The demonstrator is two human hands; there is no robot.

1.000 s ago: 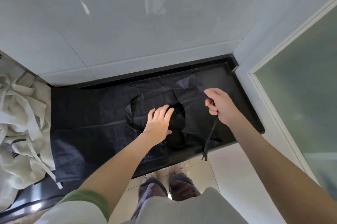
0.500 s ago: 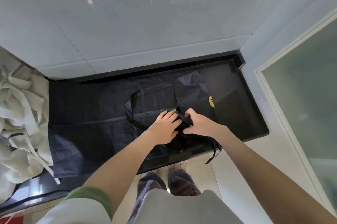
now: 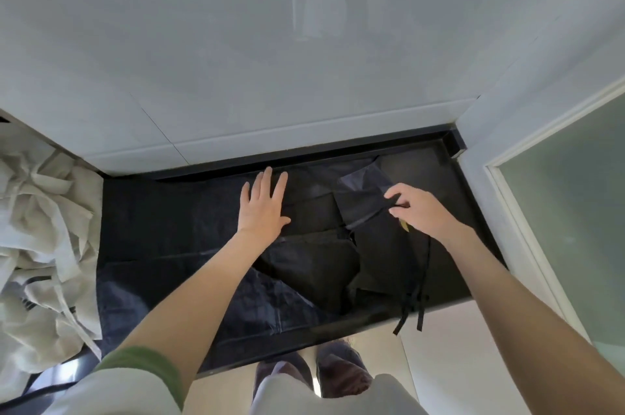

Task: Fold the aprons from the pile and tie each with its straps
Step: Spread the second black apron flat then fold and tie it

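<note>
Apron: the thin, dark navy fabric apron (image 3: 189, 235) lies spread and partly folded across the glossy black table (image 3: 422, 167), reaching its front rim.
Left hand: your left hand (image 3: 262, 208) rests flat on the apron near the table's far edge, fingers straight and spread, grasping nothing.
Right hand: your right hand (image 3: 417, 211) pinches the narrow black fabric strap (image 3: 426, 265) between thumb and fingertips, above the apron's right part.
Strap: below the pinch it runs toward you, and two loose ends hang over the table's front edge.
Handling: the cloth looks light, limp and somewhat slick. Expect it to crease where you press and to slide on the glossy surface unless a flat palm pins it.
Hold: take the panel by its hems or corners. Take the strap close to where it joins the cloth, since the free ends will likely swing.
Pile: the crumpled cream fabric aprons (image 3: 40, 238) lie heaped beside the dark apron's left edge, well apart from your right hand.
</note>
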